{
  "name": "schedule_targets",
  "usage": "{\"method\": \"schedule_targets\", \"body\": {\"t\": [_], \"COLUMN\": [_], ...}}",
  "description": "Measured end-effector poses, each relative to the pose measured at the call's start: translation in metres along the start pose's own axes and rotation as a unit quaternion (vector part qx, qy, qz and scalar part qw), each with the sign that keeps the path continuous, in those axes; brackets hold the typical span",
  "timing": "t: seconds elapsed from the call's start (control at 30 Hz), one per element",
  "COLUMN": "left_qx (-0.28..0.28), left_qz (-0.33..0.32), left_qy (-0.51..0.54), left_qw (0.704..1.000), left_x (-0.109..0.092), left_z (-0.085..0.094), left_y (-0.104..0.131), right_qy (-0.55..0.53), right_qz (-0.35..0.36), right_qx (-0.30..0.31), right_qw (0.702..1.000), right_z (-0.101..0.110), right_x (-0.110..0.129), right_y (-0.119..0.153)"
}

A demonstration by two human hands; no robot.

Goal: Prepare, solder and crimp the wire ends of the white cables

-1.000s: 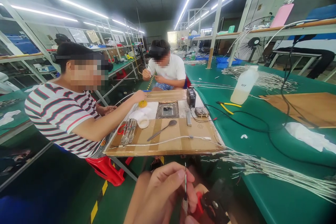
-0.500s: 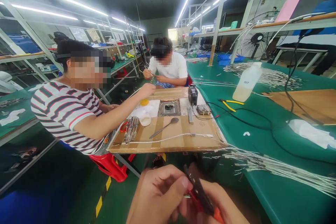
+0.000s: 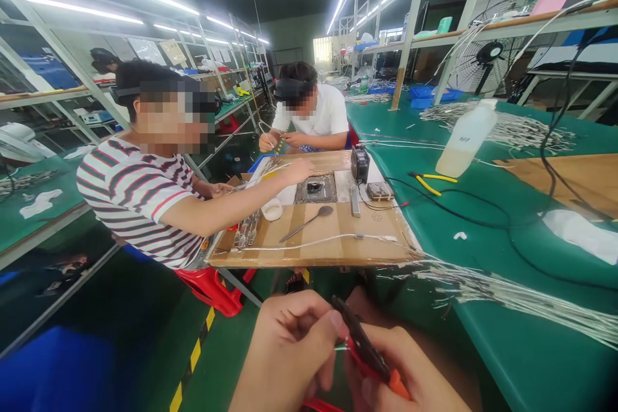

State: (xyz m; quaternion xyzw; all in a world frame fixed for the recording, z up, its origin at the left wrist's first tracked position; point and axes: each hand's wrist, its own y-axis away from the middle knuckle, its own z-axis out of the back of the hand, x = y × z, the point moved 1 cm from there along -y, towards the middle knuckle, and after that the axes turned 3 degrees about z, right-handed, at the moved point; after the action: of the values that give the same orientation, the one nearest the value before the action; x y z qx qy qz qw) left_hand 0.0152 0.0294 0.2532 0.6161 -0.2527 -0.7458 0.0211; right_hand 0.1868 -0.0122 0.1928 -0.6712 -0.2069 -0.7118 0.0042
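Observation:
At the bottom centre, my left hand [image 3: 294, 351] is closed in a pinch, and a short bit of thin pale wire [image 3: 341, 348] shows beside its fingertips. My right hand [image 3: 405, 367] is wrapped round a dark-jawed cutting tool [image 3: 360, 338] with red-orange handles. The tool's jaws point up and to the left, right beside my left thumb and index finger. Both hands are close together in front of the cardboard-covered table. What lies inside my left fingers is hidden.
The cardboard-covered table [image 3: 333, 257] holds a spoon [image 3: 309, 222], a white cable and a small fan [image 3: 360, 164]. Wire bundles [image 3: 521, 306], yellow pliers [image 3: 429, 183] and a bottle [image 3: 468, 138] lie on the green table. One person sits left, reaching across; another sits behind.
The view has shifted slightly. The left person's arm has moved right over the table. My hands remain together, with the tool's jaws still by my left fingertips.

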Motion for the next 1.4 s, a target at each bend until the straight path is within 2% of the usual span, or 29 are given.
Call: {"method": "schedule_targets", "body": {"t": [0.13, 0.27, 0.43, 0.67, 0.8, 1.1, 1.2, 1.3, 1.4], "left_qx": [-0.004, -0.013, -0.007, 0.013, 0.004, 0.011, 0.007, 0.002, 0.008], "left_qz": [0.008, 0.017, -0.005, -0.025, -0.019, -0.013, -0.013, -0.020, -0.039], "left_qy": [0.007, 0.013, 0.041, 0.056, 0.061, 0.074, 0.070, 0.065, 0.057], "left_qw": [1.000, 1.000, 0.999, 0.998, 0.998, 0.997, 0.997, 0.998, 0.998], "left_x": [-0.002, -0.005, -0.004, 0.002, 0.002, 0.006, 0.004, 0.000, -0.001], "left_z": [0.000, -0.001, 0.000, 0.005, 0.005, 0.006, 0.006, 0.005, 0.004], "left_y": [-0.001, -0.001, 0.002, -0.001, -0.001, -0.001, 0.001, 0.005, 0.008], "right_qy": [0.014, -0.015, -0.003, 0.024, 0.052, 0.133, 0.193, 0.254, 0.309], "right_qz": [-0.032, -0.061, -0.089, -0.080, -0.093, -0.140, -0.120, -0.063, 0.021], "right_qx": [0.014, 0.035, 0.043, 0.055, 0.072, 0.054, 0.002, -0.060, -0.054], "right_qw": [0.999, 0.997, 0.995, 0.995, 0.992, 0.980, 0.974, 0.963, 0.949], "right_z": [-0.001, -0.002, 0.000, 0.004, 0.006, 0.006, 0.006, 0.008, 0.010], "right_x": [0.021, 0.035, 0.032, 0.018, 0.013, 0.025, 0.023, 0.021, 0.024], "right_y": [0.002, 0.003, 0.006, 0.005, 0.003, 0.006, 0.007, 0.008, 0.009]}}
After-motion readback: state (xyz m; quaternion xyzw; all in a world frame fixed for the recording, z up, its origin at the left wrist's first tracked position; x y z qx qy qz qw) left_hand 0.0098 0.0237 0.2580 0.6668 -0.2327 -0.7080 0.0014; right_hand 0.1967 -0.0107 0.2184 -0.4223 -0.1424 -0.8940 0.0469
